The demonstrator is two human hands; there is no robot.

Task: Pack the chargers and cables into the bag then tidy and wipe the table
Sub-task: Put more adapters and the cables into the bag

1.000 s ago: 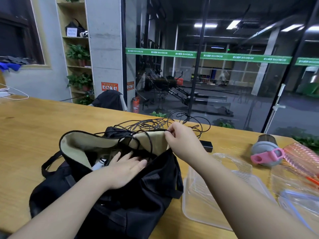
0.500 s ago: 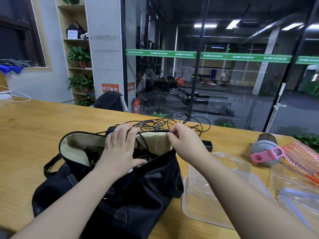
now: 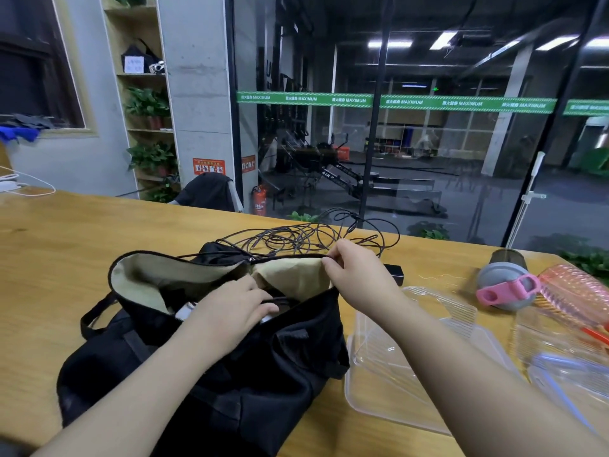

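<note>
Bag [image 3: 230,374] open, R hand [image 3: 359,275] fingers pinching rim, L hand [image 3: 230,311] inside, fingers relaxed

Left hand [image 3: 230,311] reaches into the black bag [image 3: 204,374] — right hand [image 3: 359,275] pinches its rim.

One black bag [image 3: 211,367] with a beige lining, mouth open. One tangle of thin black cables [image 3: 306,237] behind it (separate cables too snarled to count). One small black charger block [image 3: 393,273]. Two hands: left hand [image 3: 230,316] and right hand [image 3: 357,275]. Two clear plastic trays [image 3: 405,364] stacked (perhaps more, edges blurred). One grey bottle [image 3: 504,285] with a pink strap. One pink ribbed container [image 3: 580,291]. One wooden table [image 3: 66,245].
</note>
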